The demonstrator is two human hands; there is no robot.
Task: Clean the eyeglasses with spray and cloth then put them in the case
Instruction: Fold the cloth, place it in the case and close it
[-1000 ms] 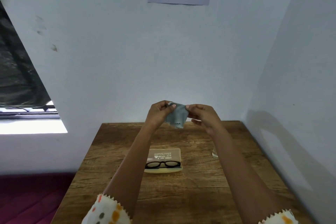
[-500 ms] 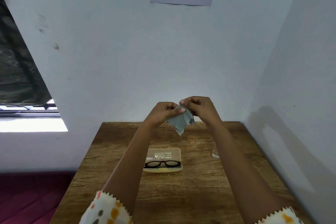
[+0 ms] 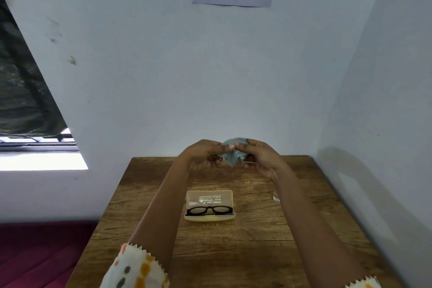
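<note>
Black-framed eyeglasses [image 3: 209, 210] lie folded in the open pale yellow case [image 3: 208, 217], whose clear lid [image 3: 209, 198] leans back. The case rests on the middle of the wooden table [image 3: 233, 252]. Raised above the table's far edge, my left hand [image 3: 201, 152] and my right hand [image 3: 260, 155] pinch a small grey-blue cleaning cloth [image 3: 231, 158] between their fingertips. The cloth is bunched, with its zigzag edge hanging down.
A small clear object [image 3: 276, 198], mostly hidden by my right forearm, stands on the table's right side. White walls close in behind and to the right. A window [image 3: 35, 147] lies to the left, and dark red floor [image 3: 35, 252] below it.
Both hands have turned and come together on the cloth, folding it smaller. The glasses and case have not moved.
</note>
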